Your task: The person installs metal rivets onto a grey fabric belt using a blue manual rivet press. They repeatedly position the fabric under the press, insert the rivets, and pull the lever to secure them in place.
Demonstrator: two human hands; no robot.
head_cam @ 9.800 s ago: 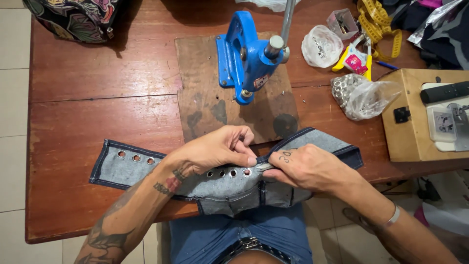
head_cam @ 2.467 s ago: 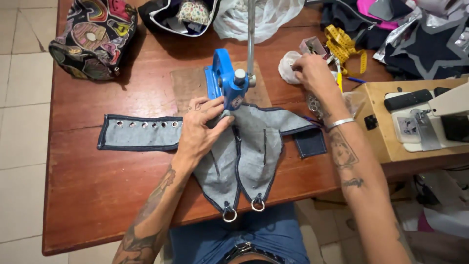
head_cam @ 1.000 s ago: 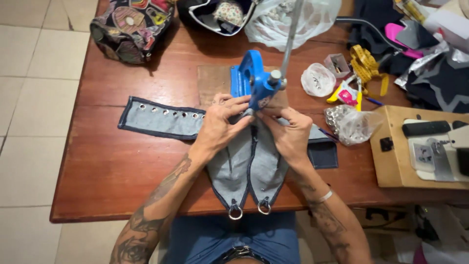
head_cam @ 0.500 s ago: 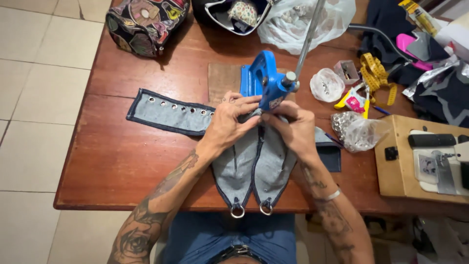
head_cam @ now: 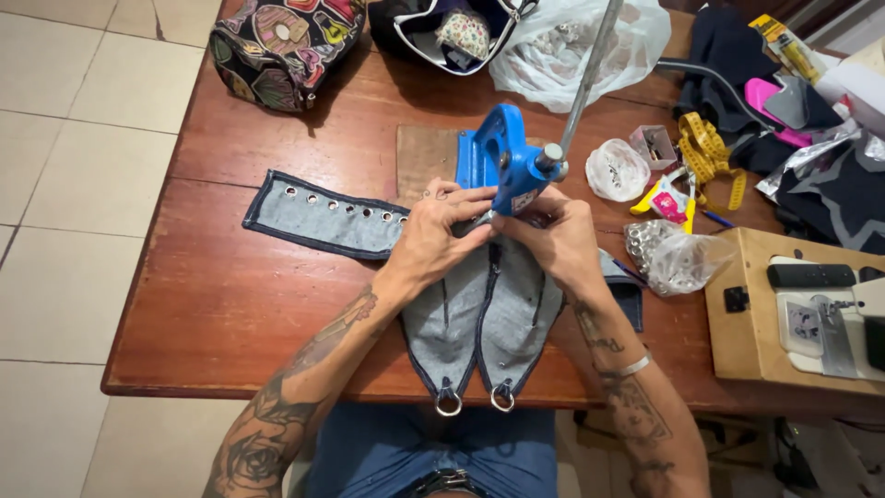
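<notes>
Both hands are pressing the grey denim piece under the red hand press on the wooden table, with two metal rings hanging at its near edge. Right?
Not quite: the hand press is blue, not red, as the head view shows. The rest holds: the left hand and right hand press the grey denim piece under it, two metal rings at its near edge.

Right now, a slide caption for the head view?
Both hands, left and right, hold grey fabric under blue press on table.

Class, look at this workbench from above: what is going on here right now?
A person seated at a wooden table holds a grey denim piece under a blue hand press. The left hand and right hand pinch the fabric at the press's base. An eyelet strip trails left; two metal rings hang at the near edge.
</notes>
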